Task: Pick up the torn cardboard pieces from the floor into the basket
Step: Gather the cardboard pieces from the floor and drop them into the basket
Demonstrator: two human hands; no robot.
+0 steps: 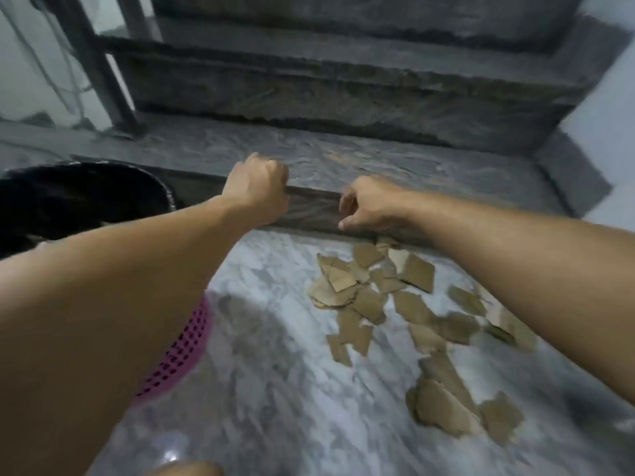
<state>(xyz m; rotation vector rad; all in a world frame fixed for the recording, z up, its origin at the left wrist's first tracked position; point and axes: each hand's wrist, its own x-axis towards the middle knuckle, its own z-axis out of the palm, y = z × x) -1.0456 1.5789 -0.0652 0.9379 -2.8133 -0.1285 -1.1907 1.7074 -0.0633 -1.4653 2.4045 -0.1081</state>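
Both my bare forearms reach forward, side by side and apart. My left hand (258, 187) is curled into a loose fist, knuckles up, wrist bent slightly. My right hand (369, 204) hangs palm down with fingers bent under and the thumb pointing toward my left. Neither hand visibly holds anything.
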